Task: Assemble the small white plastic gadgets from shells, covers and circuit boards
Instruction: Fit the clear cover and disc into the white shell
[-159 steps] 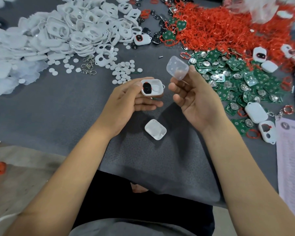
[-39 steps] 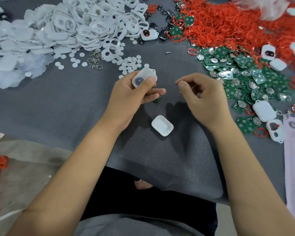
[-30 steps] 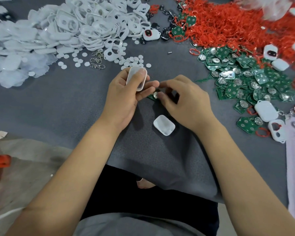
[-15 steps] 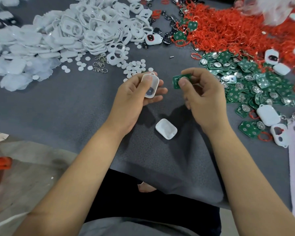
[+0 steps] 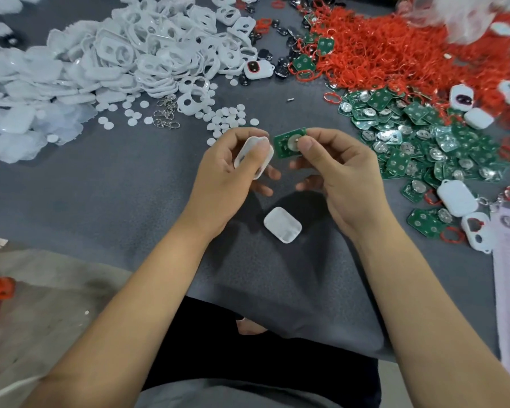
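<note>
Even, soft overhead light, faint shadows beneath the hands [image 5: 280, 172], wide-angle bowing and blur toward the edges.

On the grey cloth-covered surface [image 5: 106, 184], the heap of white plastic shells [image 5: 124, 57] lies far left; the pile of red rubber rings [image 5: 401, 48] far right; the green circuit boards [image 5: 424, 142] just before the rings; the small white rounded cover [image 5: 282, 224] lies nearest, between both forearms.

The board [image 5: 287, 142] I hold is green with a silver circle. My shell [image 5: 252, 156] is white. The cover [image 5: 282, 224] is white too. The bench [image 5: 100, 184] is grey. The rings [image 5: 395, 51] are red.
</note>
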Demonstrator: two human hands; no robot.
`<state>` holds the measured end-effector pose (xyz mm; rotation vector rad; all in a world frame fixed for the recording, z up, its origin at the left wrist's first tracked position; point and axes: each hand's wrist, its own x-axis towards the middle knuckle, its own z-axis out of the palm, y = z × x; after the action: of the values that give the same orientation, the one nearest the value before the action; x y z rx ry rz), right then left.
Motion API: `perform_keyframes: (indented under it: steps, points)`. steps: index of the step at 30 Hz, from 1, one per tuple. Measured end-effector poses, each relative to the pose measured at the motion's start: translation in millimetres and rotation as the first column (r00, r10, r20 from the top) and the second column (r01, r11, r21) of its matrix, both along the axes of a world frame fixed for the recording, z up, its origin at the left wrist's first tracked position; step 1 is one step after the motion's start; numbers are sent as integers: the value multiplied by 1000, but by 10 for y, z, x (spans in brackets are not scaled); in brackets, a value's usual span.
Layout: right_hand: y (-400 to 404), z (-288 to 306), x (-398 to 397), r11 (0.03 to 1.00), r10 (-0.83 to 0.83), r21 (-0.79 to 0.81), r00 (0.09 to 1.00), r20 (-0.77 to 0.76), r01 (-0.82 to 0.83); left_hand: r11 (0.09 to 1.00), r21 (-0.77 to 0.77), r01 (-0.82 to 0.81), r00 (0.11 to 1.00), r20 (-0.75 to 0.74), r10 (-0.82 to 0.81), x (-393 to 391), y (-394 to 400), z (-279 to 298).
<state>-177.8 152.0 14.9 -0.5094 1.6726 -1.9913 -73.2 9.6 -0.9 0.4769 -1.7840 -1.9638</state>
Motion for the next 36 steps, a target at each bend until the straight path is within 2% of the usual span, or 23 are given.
perform_keyframes:
  steps: [4, 6, 8, 10, 13, 17, 20, 23, 26, 28, 32, 36]
  points:
    - [56, 30, -81, 994, -100, 39, 995, 4, 99, 996, -77, 47, 992, 118, -38, -28, -21, 33]
    - [78, 35, -105, 990, -126, 61, 992, 18, 125, 969, -231, 82, 982, 182, -40, -48, -56, 55]
    - [92, 30, -120, 987, -143, 78, 989, 31, 141, 900, -421, 115, 974, 225, -18, -77, -91, 89]
    - [102, 19, -129, 985, -151, 87, 988, 36, 147, 814, -541, 212, 954, 297, -51, -105, -107, 140]
    - [99, 15, -139, 985, -156, 78, 986, 63, 151, 708, -591, 387, 900, 410, -150, -122, -87, 213]
    - [104, 18, -147, 986, -155, 77, 985, 80, 149, 578, -694, 430, 886, 448, -122, -167, -87, 237]
    - [105, 16, -148, 987, -148, 76, 985, 85, 142, 534, -709, 461, 870, 479, -116, -195, -121, 222]
    - [113, 12, -147, 989, -137, 71, 986, 99, 131, 592, -700, 398, 898, 429, -97, -209, -146, 195]
    - [116, 2, -153, 989, -124, 95, 990, 68, 117, 778, -597, 197, 970, 232, -67, -236, -137, 173]
    - [104, -11, -146, 991, -102, 96, 994, 38, 98, 864, -476, 166, 984, 137, -114, -269, -104, 150]
    - [55, -4, -88, 999, -29, 46, 998, 54, 27, 948, -297, 113, 994, 42, -105, -321, -60, 68]
    - [52, 5, -99, 999, 40, -10, 992, 123, -39, 980, -161, 115, 993, 11, -115, -326, -93, 25]
